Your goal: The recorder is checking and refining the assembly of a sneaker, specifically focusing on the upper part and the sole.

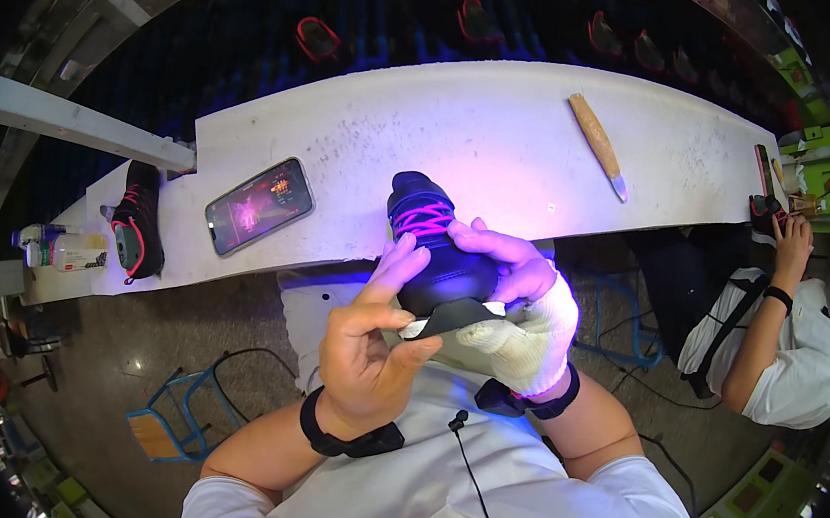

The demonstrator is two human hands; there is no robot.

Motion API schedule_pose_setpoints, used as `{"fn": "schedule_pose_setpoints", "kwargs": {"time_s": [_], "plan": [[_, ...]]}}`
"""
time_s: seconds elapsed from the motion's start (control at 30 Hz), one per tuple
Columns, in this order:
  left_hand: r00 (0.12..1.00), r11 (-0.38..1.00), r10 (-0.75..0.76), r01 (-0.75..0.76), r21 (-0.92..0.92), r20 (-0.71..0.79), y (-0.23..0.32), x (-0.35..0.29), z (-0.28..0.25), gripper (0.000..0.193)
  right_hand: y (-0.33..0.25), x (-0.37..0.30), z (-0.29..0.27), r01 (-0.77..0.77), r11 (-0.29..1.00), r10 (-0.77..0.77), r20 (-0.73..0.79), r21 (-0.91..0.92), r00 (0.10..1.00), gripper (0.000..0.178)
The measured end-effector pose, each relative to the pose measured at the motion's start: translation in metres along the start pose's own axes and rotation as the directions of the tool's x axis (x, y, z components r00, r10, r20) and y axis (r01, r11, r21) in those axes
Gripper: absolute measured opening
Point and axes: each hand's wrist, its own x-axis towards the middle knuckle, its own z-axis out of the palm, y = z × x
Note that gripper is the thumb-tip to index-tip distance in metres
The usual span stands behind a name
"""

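Note:
A black shoe (pixel 448 280) with pink laces is held in front of my chest, over the near edge of the white table. Its toe points toward me. My left hand (pixel 372 340), bare, pinches a dark flap (pixel 449 318) at the toe between thumb and fingers. Around the shoe's right side closes my right hand (pixel 529 315), in a white glove that leaves some fingers bare; its fingertips lie by the laces. White bits show beside the flap. The underside of the shoe is hidden.
On the white table (pixel 370 105) lie a phone (pixel 260 206) and a wooden-handled knife (pixel 598 142). Another dark shoe (pixel 139 222) and small bottles (pixel 76 251) stand at left. Dark shoes (pixel 317 39) sit beyond the table. A person (pixel 786 345) works at right; a blue-framed stool (pixel 175 416) stands below left.

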Motion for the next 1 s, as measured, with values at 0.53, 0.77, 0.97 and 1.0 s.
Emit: {"fn": "schedule_pose_setpoints", "kwargs": {"time_s": [0.53,0.77,0.97,1.0], "plan": [[0.969,0.851,-0.054,-0.083,0.519,0.243,0.042,0.051,-0.030,0.028,-0.011,0.016,0.010,-0.009,0.830,0.102,0.136,-0.557,0.986,0.045],[0.961,0.908,-0.229,0.154,0.390,0.154,0.061,0.050,-0.072,0.021,0.032,0.016,0.017,0.351,0.661,-0.176,0.317,-0.663,0.932,0.043],[0.917,0.813,-0.163,-0.084,0.576,0.363,0.043,0.057,-0.091,0.058,0.036,0.030,0.015,0.438,0.605,-0.122,0.466,-0.665,0.876,0.035],[0.941,0.821,-0.127,-0.079,0.565,0.315,0.039,0.056,-0.092,0.064,0.037,0.031,0.015,0.402,0.611,-0.038,0.481,-0.683,0.876,0.036]]}}
